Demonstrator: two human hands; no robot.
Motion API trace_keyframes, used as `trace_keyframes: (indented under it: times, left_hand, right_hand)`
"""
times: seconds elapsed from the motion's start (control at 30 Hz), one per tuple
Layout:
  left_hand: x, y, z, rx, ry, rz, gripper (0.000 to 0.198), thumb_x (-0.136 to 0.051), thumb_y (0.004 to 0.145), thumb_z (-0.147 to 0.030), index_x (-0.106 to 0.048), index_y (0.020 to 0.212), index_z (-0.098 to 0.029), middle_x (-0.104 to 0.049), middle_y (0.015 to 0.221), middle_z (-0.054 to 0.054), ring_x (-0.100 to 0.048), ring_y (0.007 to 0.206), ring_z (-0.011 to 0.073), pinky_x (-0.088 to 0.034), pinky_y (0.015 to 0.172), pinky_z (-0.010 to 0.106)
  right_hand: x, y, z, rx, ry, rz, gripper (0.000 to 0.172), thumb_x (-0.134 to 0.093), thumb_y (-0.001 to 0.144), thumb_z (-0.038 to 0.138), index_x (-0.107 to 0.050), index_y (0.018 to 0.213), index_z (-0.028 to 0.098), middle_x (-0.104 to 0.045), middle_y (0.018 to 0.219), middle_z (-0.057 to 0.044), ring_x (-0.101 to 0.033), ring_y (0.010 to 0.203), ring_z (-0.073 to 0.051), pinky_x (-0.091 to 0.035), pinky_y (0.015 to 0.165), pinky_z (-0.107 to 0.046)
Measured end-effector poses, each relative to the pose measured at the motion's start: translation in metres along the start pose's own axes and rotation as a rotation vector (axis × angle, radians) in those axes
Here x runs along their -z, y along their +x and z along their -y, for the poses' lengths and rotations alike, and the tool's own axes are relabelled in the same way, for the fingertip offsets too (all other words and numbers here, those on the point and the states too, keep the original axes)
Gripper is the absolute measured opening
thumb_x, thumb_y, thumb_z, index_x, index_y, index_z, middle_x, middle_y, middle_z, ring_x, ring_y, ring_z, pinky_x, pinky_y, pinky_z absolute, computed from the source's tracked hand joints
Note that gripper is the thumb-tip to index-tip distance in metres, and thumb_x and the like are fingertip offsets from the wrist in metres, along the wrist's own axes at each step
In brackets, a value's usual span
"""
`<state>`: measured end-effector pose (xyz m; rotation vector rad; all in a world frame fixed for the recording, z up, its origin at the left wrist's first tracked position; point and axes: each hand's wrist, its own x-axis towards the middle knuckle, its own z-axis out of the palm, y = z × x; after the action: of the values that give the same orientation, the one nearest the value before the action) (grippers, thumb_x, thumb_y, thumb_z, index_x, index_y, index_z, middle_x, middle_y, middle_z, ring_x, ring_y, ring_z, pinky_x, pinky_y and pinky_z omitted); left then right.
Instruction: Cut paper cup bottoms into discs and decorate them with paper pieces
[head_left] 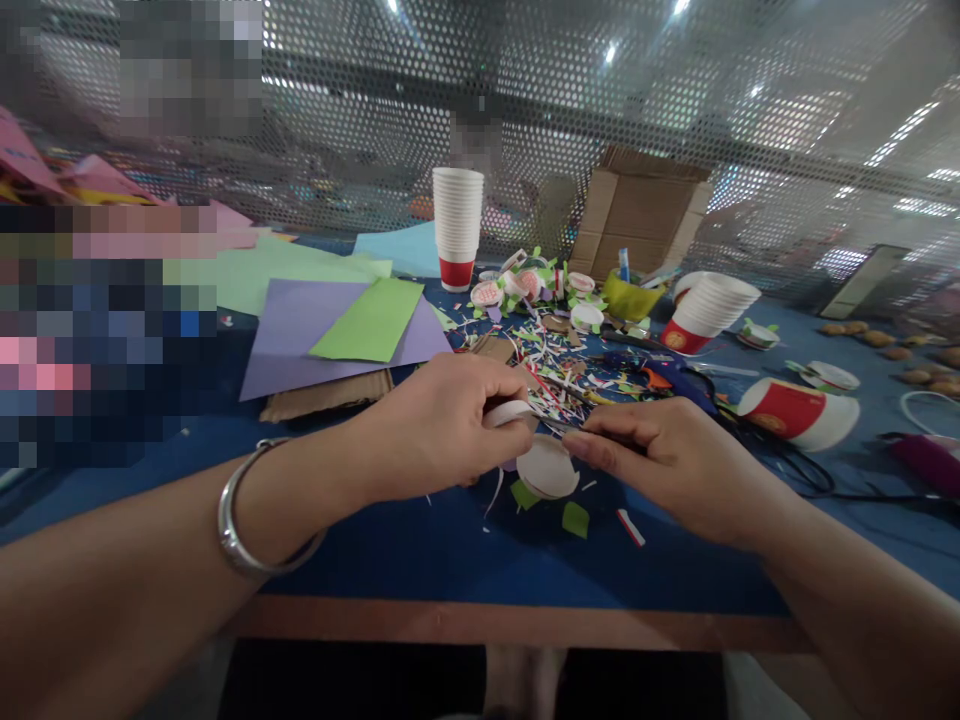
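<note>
My left hand [465,415] is closed around a small white paper piece [508,412], which looks like the cut-off base of a paper cup. My right hand [667,460] pinches a thin metal tool [553,422] whose tip reaches the white piece; its exact kind is hard to make out. Just below, between the hands, a round white cup base [549,468] lies on the blue table, touching green paper bits. Another green paper scrap [575,519] and a red-and-white strip [631,527] lie nearer the front edge.
Paper shreds [551,350] cover the table behind my hands. A tall cup stack [457,225], purple paper [300,330] and small cup-base crafts [517,285] stand or lie beyond. To the right are tilted cups [709,312], a lying cup [799,412], a blue glue gun [679,382] and cables.
</note>
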<state>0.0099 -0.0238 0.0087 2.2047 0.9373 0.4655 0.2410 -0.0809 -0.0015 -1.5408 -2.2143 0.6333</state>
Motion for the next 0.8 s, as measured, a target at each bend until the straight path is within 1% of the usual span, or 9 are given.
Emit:
trace_keyframes:
  times: [0.1,0.17,0.23,0.3,0.4,0.47,0.53,0.63,0.8]
  left_hand:
    - [0.003,0.004,0.006,0.015,-0.123,0.057,0.014,-0.057,0.088,-0.028,-0.063,0.079,-0.019,-0.057,0.064,-0.006,-0.057,0.050,0.0084,-0.040,0.045,0.017]
    - [0.005,0.008,0.009,-0.038,-0.145,0.050,0.011,-0.061,0.087,-0.026,-0.067,0.082,-0.018,-0.061,0.069,-0.005,-0.058,0.056,0.0085,-0.041,0.050,0.016]
    - [0.007,0.011,0.011,-0.076,-0.182,0.056,0.010,-0.063,0.087,-0.026,-0.068,0.083,-0.017,-0.061,0.068,-0.004,-0.057,0.059,0.0086,-0.043,0.054,0.017]
    - [0.008,0.013,0.010,-0.025,-0.278,0.091,0.014,-0.063,0.088,-0.029,-0.067,0.083,-0.017,-0.060,0.065,-0.004,-0.056,0.056,0.0089,-0.044,0.053,0.017]
    - [0.004,0.011,0.008,0.118,-0.435,0.168,0.018,-0.063,0.090,-0.036,-0.066,0.089,-0.019,-0.059,0.064,-0.005,-0.054,0.052,0.0095,-0.044,0.048,0.019]
    - [0.001,0.009,0.008,0.185,-0.490,0.210,0.019,-0.063,0.091,-0.038,-0.067,0.094,-0.020,-0.059,0.065,-0.005,-0.053,0.052,0.0097,-0.043,0.047,0.019]
    - [-0.002,0.007,0.007,0.206,-0.497,0.225,0.020,-0.064,0.090,-0.039,-0.068,0.095,-0.020,-0.060,0.069,-0.004,-0.054,0.055,0.0103,-0.044,0.048,0.019]
    - [-0.005,0.005,0.003,0.168,-0.480,0.236,0.024,-0.064,0.089,-0.040,-0.070,0.095,-0.018,-0.061,0.075,-0.001,-0.054,0.060,0.0105,-0.044,0.049,0.018]
    - [-0.005,0.007,-0.001,0.129,-0.481,0.267,0.027,-0.065,0.089,-0.043,-0.071,0.094,-0.017,-0.058,0.074,-0.003,-0.050,0.058,0.0088,-0.044,0.048,0.016]
  right_hand:
    - [0.004,0.003,-0.003,-0.004,0.024,0.039,0.050,-0.051,0.099,0.057,-0.063,0.070,0.018,-0.053,0.061,0.002,-0.046,0.057,-0.012,-0.029,0.052,-0.028]
    - [0.007,0.005,-0.005,-0.001,0.064,0.064,0.049,-0.052,0.098,0.058,-0.065,0.073,0.018,-0.056,0.065,0.001,-0.048,0.060,-0.012,-0.030,0.052,-0.027]
    - [0.009,0.006,-0.005,-0.013,0.132,0.074,0.048,-0.054,0.097,0.059,-0.064,0.074,0.018,-0.056,0.066,0.001,-0.046,0.061,-0.012,-0.031,0.052,-0.026]
    - [0.010,0.006,-0.004,-0.034,0.219,0.068,0.049,-0.056,0.095,0.061,-0.062,0.072,0.018,-0.050,0.063,0.003,-0.041,0.058,-0.010,-0.030,0.050,-0.025]
    - [0.009,0.006,-0.002,-0.057,0.354,0.021,0.047,-0.060,0.093,0.060,-0.060,0.070,0.018,-0.041,0.058,0.006,-0.033,0.053,-0.009,-0.025,0.047,-0.025]
    - [0.006,0.006,-0.001,-0.060,0.411,-0.007,0.044,-0.065,0.090,0.058,-0.062,0.073,0.018,-0.044,0.061,0.005,-0.035,0.054,-0.009,-0.026,0.048,-0.024]
    - [0.003,0.006,-0.001,-0.058,0.433,-0.021,0.041,-0.070,0.088,0.055,-0.065,0.076,0.017,-0.051,0.066,0.003,-0.041,0.059,-0.010,-0.030,0.051,-0.024]
    - [-0.002,0.007,0.000,-0.056,0.492,-0.031,0.033,-0.076,0.085,0.049,-0.068,0.081,0.017,-0.057,0.071,0.002,-0.048,0.064,-0.011,-0.035,0.055,-0.023]
    - [-0.005,0.008,0.004,-0.076,0.663,-0.003,0.027,-0.081,0.081,0.041,-0.068,0.078,0.018,-0.059,0.068,0.003,-0.048,0.059,-0.009,-0.037,0.053,-0.022]
